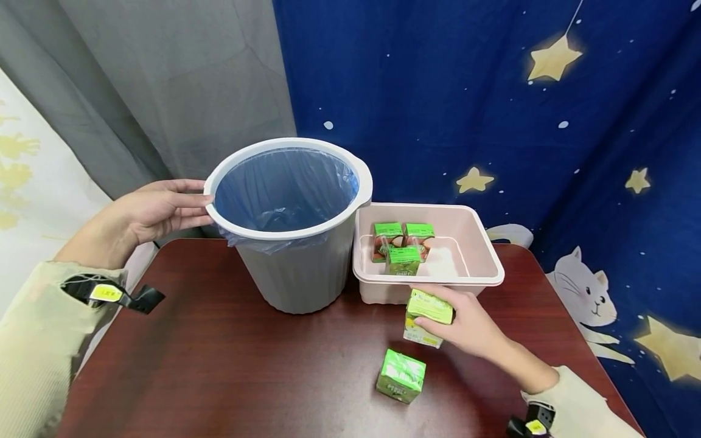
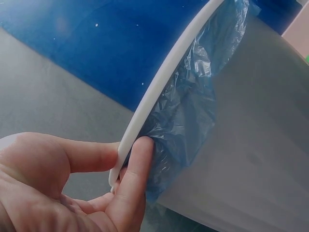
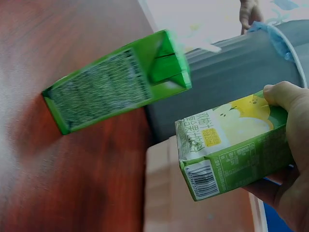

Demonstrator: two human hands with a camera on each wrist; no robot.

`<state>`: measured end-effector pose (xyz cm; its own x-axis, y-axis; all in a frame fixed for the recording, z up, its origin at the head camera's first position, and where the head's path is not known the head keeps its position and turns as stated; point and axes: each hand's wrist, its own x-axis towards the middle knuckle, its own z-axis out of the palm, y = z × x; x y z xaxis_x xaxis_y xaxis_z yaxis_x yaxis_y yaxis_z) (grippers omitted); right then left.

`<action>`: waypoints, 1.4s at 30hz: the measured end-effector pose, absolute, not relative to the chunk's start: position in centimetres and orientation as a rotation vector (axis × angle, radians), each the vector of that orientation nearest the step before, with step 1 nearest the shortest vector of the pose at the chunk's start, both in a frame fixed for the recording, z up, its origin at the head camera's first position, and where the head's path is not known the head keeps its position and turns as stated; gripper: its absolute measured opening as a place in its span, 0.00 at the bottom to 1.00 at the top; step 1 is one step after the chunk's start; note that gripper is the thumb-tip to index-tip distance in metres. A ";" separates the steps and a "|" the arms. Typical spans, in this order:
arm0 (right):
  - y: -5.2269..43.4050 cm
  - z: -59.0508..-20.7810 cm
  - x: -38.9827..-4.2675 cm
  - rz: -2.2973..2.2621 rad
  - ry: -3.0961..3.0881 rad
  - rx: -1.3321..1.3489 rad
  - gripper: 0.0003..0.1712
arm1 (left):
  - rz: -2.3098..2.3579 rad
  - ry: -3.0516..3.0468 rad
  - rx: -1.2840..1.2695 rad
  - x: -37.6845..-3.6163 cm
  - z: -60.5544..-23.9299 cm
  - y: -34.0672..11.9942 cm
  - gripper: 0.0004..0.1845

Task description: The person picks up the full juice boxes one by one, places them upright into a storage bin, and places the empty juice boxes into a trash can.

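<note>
1. A person's left hand (image 1: 150, 210) rests at the left rim of a grey bin (image 1: 298, 267); the wrist view shows thumb and finger (image 2: 137, 166) pinching the white rim.
2. The bin, lined with a blue bag (image 1: 285, 188), stands at the back of a dark red table (image 1: 219, 365).
3. The right hand (image 1: 471, 325) grasps a green carton (image 1: 428, 316), just in front of a pink tray (image 1: 482, 243).
4. 3 green cartons (image 1: 402, 243) stand inside the tray, which touches the bin.
5. 1 more carton (image 1: 401, 375) lies on the table, near the held one.
</note>
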<state>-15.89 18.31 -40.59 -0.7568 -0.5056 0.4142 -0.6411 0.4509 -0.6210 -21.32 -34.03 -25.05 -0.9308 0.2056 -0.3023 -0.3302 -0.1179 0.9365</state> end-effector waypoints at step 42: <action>10.4 -20.0 -19.7 1.117 -2.541 1.043 0.23 | 2.080 1.839 -0.144 -21.1 -25.1 -33.9 0.19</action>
<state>-19.68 10.43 -19.97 -0.7391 -0.5321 0.4130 -0.6641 0.4731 -0.5790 -21.11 -33.91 -25.05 -0.9304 0.1978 -0.3088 -0.3307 -0.0887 0.9396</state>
